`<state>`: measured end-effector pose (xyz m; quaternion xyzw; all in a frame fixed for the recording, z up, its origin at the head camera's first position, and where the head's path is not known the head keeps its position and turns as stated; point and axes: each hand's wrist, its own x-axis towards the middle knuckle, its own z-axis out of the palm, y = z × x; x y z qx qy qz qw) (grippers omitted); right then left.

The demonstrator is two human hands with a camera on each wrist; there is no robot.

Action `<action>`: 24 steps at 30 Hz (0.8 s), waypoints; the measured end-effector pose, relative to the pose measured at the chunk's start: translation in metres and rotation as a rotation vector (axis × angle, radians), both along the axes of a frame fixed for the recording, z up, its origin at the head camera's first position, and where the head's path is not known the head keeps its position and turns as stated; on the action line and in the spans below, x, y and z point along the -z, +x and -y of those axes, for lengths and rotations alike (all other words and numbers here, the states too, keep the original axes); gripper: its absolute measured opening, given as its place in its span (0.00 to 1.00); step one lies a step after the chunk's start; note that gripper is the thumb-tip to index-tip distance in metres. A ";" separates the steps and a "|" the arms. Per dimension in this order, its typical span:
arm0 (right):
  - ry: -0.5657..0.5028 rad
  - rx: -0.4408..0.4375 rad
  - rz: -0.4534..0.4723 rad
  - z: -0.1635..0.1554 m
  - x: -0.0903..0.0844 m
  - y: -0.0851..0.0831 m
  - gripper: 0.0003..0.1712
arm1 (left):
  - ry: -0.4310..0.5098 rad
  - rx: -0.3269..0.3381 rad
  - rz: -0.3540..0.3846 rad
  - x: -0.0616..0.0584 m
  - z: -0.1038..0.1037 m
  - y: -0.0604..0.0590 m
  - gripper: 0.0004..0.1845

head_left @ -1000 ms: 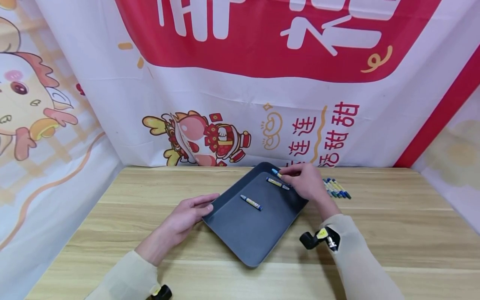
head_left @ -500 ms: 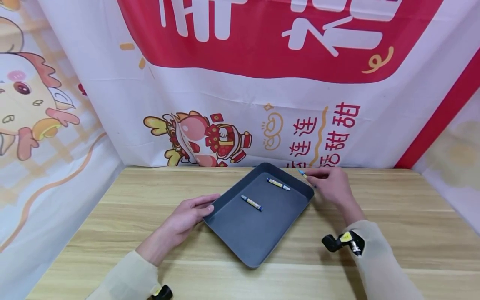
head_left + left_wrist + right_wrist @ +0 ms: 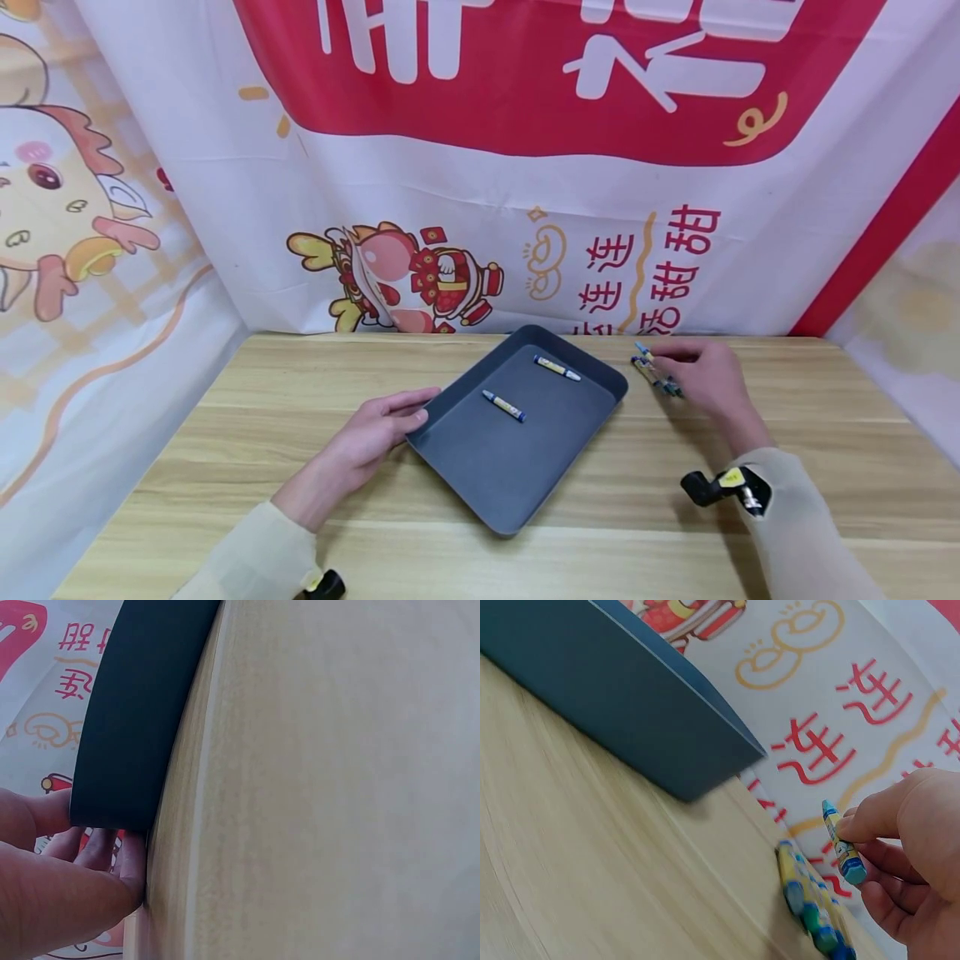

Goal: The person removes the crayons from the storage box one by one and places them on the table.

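Left hand (image 3: 372, 434) lies on the wooden table (image 3: 225, 433) at about 9 o'clock from the dark tray (image 3: 480, 467). Fingers are nearly straight and relaxed, with the fingertips against the tray's left corner; thumb runs along the rim. In the left wrist view the fingers (image 3: 97, 851) sit beside and partly under the tray's outer wall (image 3: 127, 727). It grips nothing.

The tray sits turned diagonally on the table, near centre. Two crayons lie loose on its floor, apart from each other: one crayon with a yellow label (image 3: 502, 406) near the middle, a second crayon (image 3: 557, 367) at about 1 o'clock from the first, close to the far rim. Both lie flat, slanting the same way.

Right of the tray, at about 3 o'clock from its far corner, a small cluster of crayons (image 3: 658, 379) lies on the bare table, touching one another side by side; right wrist view shows them as a row (image 3: 810, 911) with blue and green tips.

Right hand (image 3: 708, 377) is just above that cluster. Thumb and forefinger pinch a blue crayon (image 3: 841, 844), tip tilted up and away from the table, clear of the row below. In the head view the held crayon (image 3: 643, 351) pokes out of the hand toward 10 o'clock. The remaining fingers curl loosely under the palm.

Printed banner (image 3: 525, 167) hangs behind the table, at 12 o'clock.
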<state>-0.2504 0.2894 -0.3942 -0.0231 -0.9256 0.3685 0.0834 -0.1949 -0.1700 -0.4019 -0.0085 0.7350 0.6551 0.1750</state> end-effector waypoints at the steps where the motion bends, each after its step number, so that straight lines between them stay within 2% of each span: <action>1: 0.010 0.004 0.003 -0.004 0.001 0.001 0.17 | -0.001 -0.002 0.001 0.000 0.000 0.000 0.24; 11: -0.005 0.065 0.114 -0.034 0.008 0.003 0.21 | 0.000 -0.008 0.001 0.000 0.001 0.000 0.24; 19: 0.030 0.091 0.101 -0.040 0.015 0.004 0.20 | -0.005 -0.017 0.006 0.000 0.002 0.000 0.24; 24: 0.026 0.118 0.115 -0.044 0.018 0.005 0.21 | -0.001 0.002 0.000 0.001 0.002 -0.001 0.24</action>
